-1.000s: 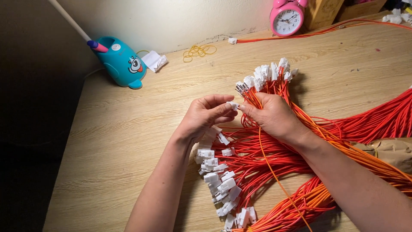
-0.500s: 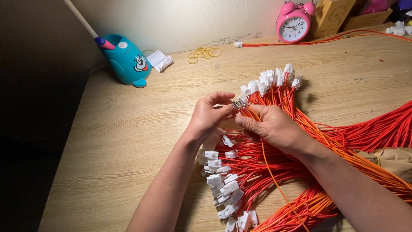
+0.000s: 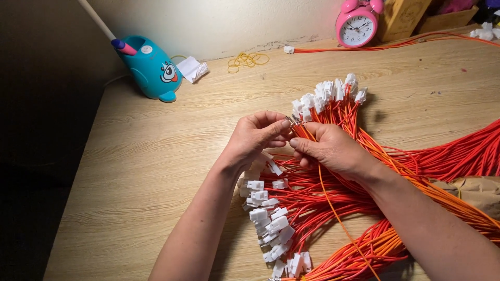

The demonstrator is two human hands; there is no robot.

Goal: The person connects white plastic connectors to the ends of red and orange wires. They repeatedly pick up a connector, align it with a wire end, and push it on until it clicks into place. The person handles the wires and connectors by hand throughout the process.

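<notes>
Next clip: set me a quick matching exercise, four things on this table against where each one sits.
Things:
1. alarm clock
2. blue toy
3. rubber bands
4. wire end

Places:
A. far left, by the wall
B. between the fingertips of the left hand and right hand
C. far edge, right of centre
D. near the wall, between the toy and the clock

Pairs: 1-C, 2-A, 3-D, 4-B

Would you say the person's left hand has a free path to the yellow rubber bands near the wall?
Probably yes: bare table lies between the left hand and the rubber bands, though its fingers are pinching a wire end with the right hand.
</notes>
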